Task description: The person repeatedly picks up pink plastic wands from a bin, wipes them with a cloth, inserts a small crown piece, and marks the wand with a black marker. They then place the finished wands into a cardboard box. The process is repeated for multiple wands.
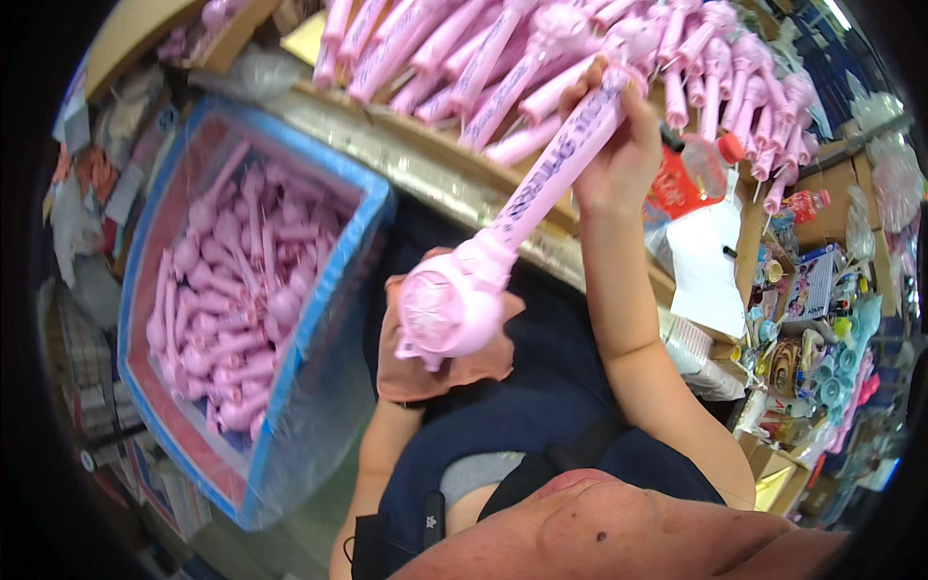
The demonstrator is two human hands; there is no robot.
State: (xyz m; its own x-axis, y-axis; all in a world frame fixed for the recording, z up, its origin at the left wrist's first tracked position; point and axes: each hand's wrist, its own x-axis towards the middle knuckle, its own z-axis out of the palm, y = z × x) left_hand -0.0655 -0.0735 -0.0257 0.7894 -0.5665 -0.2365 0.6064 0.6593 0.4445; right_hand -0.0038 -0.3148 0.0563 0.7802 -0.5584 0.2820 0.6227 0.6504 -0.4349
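Observation:
A pink toy wand (553,179) with dark printed letters along its handle slants across the middle of the view. My right hand (623,145) is closed round the far end of the handle. The wand's round, ornamented head (449,309) points down toward my body. Below that head, my left hand (398,411) has a salmon-coloured cloth (401,372) against it. Most of the left fingers are hidden by the cloth and the wand's head.
At left stands a blue-rimmed bin (372,184), lined with clear plastic and heaped with pink wands (227,300). More wands (483,68) lie along the bench ahead. To the right are a red-labelled bottle (691,179), a white paper sheet (706,266) and cluttered small items.

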